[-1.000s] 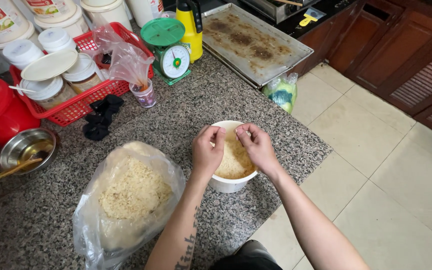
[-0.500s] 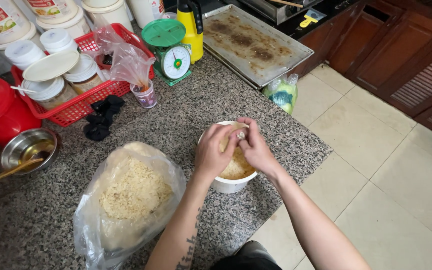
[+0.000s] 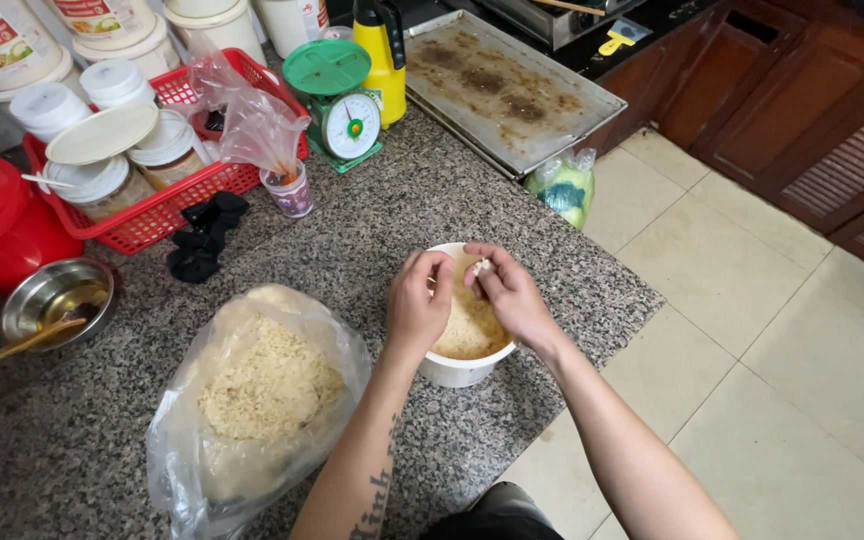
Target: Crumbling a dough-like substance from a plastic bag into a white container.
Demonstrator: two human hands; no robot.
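Two bare hands work over a round white plastic tub [image 3: 457, 368] of pale grated crumbs, near the bench's right edge. The left hand [image 3: 418, 302] curls on the rim; the right hand [image 3: 508, 296] pinches a small white lump [image 3: 479, 267]. A clear plastic bag of crumbs [image 3: 252, 400] sits just left.

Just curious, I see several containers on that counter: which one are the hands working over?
The small white tub of pale crumbly food at the counter's edge. The left hand and right hand hover over it; the clear plastic bag beside it lies untouched.
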